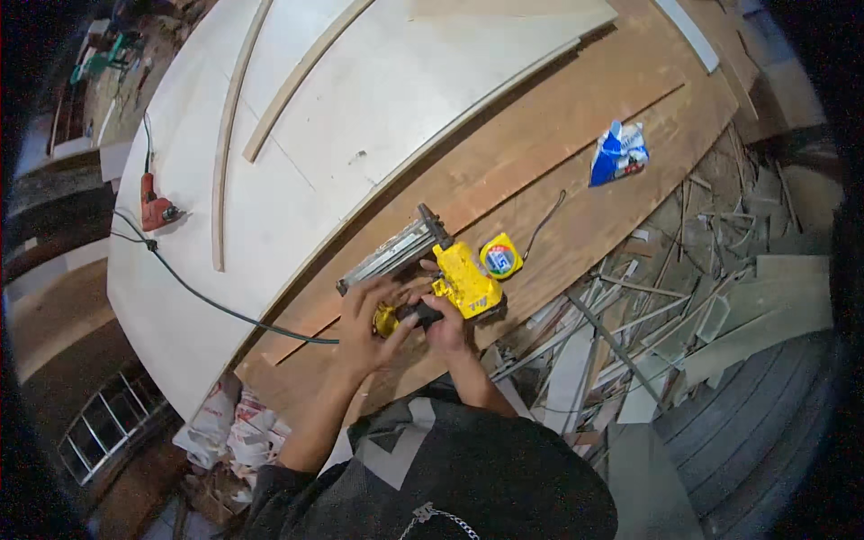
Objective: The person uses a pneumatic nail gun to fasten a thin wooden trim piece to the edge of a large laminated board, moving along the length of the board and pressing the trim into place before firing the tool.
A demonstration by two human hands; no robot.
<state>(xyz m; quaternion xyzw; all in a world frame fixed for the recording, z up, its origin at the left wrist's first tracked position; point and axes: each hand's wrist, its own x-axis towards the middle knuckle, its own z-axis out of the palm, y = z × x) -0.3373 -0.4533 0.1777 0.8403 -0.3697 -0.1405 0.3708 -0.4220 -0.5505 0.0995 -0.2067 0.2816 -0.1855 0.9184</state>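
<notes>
A yellow nail gun [468, 281] with a black grip and a long grey magazine [396, 254] is in front of me, above the brown board. My right hand [447, 331] is wrapped round its black grip, thumb on top. My left hand [364, 328] curls at the rear end of the grip, by a yellow end piece [385, 319]; its fingers partly hide what they touch. A dark green hose [225, 301] runs from the left and passes out of sight behind my left wrist. Just right of the nail gun lies a yellow tape measure [500, 256] with a dark wrist strap.
A big white panel [360, 108] lies on the brown board [558, 216], with two wooden strips [229, 135] and a red drill [155, 205] on it. A blue-and-white packet [619, 153] sits at the right. Offcuts [630, 333] litter the floor; plastic bags [243, 427] stand lower left.
</notes>
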